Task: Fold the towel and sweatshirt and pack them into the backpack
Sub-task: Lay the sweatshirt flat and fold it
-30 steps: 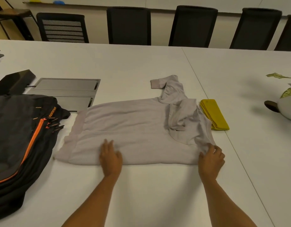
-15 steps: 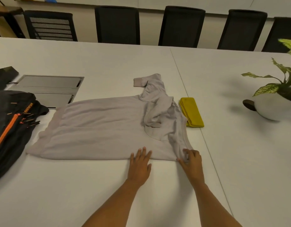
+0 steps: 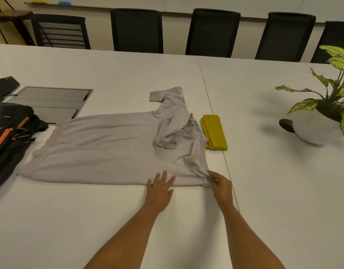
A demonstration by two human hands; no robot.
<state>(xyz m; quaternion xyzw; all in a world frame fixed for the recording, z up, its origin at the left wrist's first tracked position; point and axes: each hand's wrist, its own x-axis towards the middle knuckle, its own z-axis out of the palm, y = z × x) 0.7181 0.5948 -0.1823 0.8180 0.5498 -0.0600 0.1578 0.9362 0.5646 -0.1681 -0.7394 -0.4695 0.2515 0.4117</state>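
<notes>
We see the pale grey sweatshirt [image 3: 109, 148] spread flat on the white table [image 3: 109, 220], its hem to the left. One sleeve is folded over the chest, and the other pokes out at the far side, cuff showing. Just beside its right edge lies the yellow towel [image 3: 214, 133], folded into a narrow strip. The black backpack [image 3: 8, 144], with an orange zip, lies at the left, close to the hem.

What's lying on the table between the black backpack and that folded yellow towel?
In the head view, the grey sweatshirt spreads flat across nearly the whole stretch between backpack and towel.
</notes>
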